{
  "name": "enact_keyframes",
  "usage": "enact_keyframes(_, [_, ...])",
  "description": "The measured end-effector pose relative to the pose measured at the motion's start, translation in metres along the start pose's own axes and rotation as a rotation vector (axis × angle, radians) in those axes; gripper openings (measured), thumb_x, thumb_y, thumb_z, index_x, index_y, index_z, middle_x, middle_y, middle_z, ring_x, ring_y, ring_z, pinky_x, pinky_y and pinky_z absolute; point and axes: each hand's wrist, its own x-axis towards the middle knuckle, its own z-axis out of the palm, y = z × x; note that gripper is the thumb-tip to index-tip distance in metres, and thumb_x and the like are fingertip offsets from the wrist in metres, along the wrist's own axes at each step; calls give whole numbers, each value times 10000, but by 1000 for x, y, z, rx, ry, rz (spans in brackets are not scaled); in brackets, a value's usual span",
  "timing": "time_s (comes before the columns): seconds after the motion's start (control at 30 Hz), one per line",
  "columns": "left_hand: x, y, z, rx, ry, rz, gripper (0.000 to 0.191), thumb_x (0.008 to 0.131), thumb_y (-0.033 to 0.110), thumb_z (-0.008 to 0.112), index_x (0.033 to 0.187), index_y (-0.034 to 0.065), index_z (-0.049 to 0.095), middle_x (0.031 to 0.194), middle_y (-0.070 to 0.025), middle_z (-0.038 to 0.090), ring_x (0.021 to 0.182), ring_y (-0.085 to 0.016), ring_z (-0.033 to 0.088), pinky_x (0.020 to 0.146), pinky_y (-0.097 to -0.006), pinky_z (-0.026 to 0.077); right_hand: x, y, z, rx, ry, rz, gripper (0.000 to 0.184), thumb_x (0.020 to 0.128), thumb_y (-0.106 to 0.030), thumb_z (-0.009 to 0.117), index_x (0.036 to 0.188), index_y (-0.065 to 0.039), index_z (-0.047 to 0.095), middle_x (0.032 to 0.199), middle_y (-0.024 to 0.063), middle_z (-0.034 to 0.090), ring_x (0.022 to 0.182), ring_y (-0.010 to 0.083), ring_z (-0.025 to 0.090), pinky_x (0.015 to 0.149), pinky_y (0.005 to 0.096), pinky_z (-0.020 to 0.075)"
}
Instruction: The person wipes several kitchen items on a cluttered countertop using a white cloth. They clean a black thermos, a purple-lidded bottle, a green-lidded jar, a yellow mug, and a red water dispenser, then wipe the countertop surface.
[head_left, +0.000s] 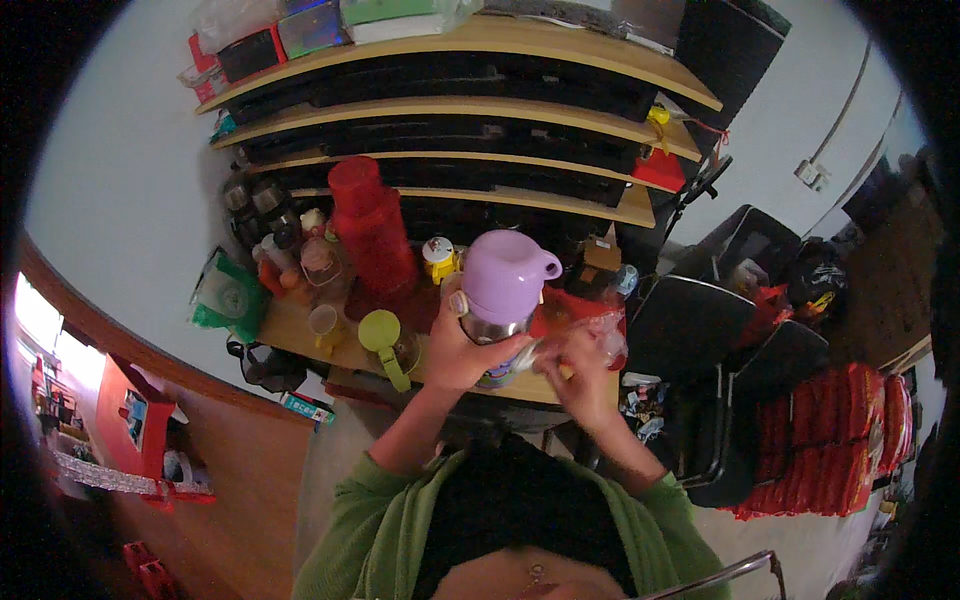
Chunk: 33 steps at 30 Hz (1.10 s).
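Note:
My left hand (461, 351) is wrapped around an insulated bottle with a lilac lid (504, 274) and a steel band below it. The lid has a small loop on its right side. Patterned colours show on the lower body, partly covered by my thumb. Just right of the bottle, my right hand (581, 379) has its fingers bent around crumpled clear plastic (600, 337); motion blurs them. A pale, shiny strip lies between the bottle and those fingers, too blurred to name. Beneath the plastic is a red bag or wrapper (570, 304) on the wooden table (525, 390).
Left of the bottle stand a tall red thermos flask (371, 232), a lime-green-lidded cup (379, 330), a yellow cup (324, 322) and a white-topped container (439, 251). Wooden shelves (480, 109) rise behind. At right are black chairs (690, 322) and stacked red packages (817, 442).

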Motion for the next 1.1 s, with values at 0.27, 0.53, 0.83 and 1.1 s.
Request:
enact_keyframes(0.27, [-8,2,17,8,-182,-243,760,611,143,866,1264,5,503,1154,-93,634,1058,-199,616,944,-364,474,38,-24,-3,-274,-26,-470,364,581,-46,748,921,-77,621,955,78,624,878,276,613,730,364,508])
enact_keyframes(0.53, [-11,25,4,270,13,279,814,541,216,899,1246,44,531,1157,-136,608,1069,-298,600,946,-427,462,61,4,-31,338,301,199,127,875,63,619,986,5,604,1030,78,580,925,143,588,821,253,463])
enact_keyframes(0.83, [-9,38,-13,1022,32,564,859,450,237,868,1253,120,585,1186,-69,582,1089,-315,554,941,-465,421,99,-27,-40,20,-295,93,71,815,-7,689,883,5,674,874,89,608,841,241,623,724,327,492])
enact_keyframes(1.1, [-13,27,-21,1050,26,413,809,484,296,865,1226,112,603,1165,-90,602,1074,-326,569,937,-467,442,46,-39,-1,-281,-236,-203,211,723,-78,723,927,-67,672,930,104,609,838,322,629,698,399,527])
